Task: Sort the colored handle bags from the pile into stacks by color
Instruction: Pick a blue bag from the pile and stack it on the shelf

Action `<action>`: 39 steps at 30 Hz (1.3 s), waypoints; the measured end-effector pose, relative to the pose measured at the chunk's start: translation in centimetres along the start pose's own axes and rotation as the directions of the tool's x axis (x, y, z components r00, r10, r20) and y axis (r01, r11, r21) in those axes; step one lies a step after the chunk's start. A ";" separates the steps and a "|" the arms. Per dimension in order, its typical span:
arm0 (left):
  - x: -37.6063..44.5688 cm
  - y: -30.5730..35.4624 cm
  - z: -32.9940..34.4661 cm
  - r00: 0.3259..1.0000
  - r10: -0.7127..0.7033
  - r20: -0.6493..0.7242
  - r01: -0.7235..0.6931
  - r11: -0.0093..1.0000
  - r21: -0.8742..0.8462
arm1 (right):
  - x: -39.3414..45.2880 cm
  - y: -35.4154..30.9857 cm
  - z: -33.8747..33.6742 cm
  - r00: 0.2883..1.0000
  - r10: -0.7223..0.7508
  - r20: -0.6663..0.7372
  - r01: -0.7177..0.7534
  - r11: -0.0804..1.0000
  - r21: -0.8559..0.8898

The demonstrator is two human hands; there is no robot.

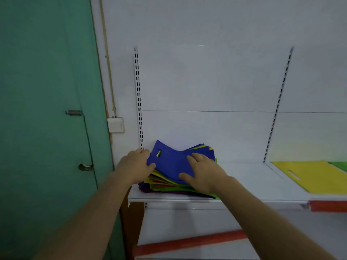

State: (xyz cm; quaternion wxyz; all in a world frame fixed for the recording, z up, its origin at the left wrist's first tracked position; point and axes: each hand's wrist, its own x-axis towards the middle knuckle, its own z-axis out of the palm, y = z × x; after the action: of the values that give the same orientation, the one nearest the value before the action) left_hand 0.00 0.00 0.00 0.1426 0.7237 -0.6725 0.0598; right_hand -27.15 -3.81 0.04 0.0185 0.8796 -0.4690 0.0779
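On the shelf (244,177), the left hand (136,166) pinches the blue bag (172,162) atop the pile (169,186); the right hand (201,171) lies flat, steadying it. Yellow bag (309,175) waits at three o'clock.

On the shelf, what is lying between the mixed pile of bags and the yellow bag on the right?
Nothing: in the head view, the white shelf is bare between the mixed pile and the yellow bag.
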 end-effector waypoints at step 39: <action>7.9 -1.7 8.7 0.988 0.152 -0.041 -0.148 0.986 0.077 | 11.7 0.8 9.8 0.836 0.232 -0.497 0.027 0.887 0.460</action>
State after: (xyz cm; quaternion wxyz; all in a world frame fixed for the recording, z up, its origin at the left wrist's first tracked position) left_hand 1.45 -9.98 -6.33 0.1266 0.6742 -0.7190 0.1121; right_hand -20.28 -14.90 -7.87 -0.0583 0.7745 -0.4614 0.4287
